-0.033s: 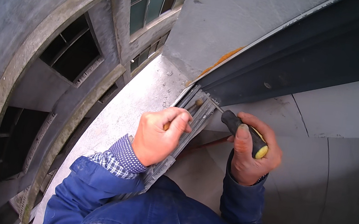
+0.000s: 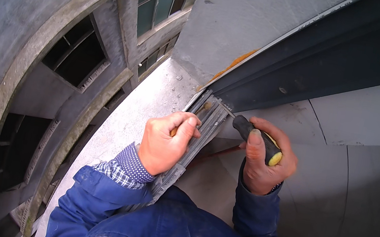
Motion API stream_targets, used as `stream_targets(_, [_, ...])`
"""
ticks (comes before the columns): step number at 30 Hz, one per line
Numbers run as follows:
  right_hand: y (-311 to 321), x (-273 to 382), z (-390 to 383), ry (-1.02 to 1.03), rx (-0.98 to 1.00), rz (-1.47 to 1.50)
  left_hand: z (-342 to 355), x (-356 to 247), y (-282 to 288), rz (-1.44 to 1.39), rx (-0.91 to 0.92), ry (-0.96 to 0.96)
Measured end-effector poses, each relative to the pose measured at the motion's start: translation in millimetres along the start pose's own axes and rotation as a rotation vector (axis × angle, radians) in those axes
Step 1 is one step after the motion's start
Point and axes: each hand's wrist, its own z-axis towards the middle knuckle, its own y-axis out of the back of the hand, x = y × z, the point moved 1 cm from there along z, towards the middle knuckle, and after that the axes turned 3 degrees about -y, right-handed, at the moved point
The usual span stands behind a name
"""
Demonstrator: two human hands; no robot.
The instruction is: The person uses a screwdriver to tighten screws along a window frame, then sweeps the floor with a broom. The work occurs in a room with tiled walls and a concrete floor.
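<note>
The right hand [image 2: 265, 170], right of the metal track [image 2: 213, 122], grips a screwdriver [image 2: 243, 126], tip at the track. Above it, the left hand [image 2: 163, 139] grips a brown-tipped stick [image 2: 207, 106]. Pushing hard could make the screwdriver slip.

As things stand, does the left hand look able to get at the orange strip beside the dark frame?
Probably yes: nothing visible blocks the way from the left hand to the orange strip beside the dark frame. That hand is closed around a small tool, so it may need freeing first.
</note>
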Motion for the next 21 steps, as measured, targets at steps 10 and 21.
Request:
stream_targets(10, [-31, -7, 19, 0.163, 0.072, -0.134, 1, 7, 3, 0.168, -0.122, -0.083])
stream_targets(21, [-58, -4, 27, 0.128, 0.133, -0.181, 4, 12, 0, 0.395, -0.14, -0.398])
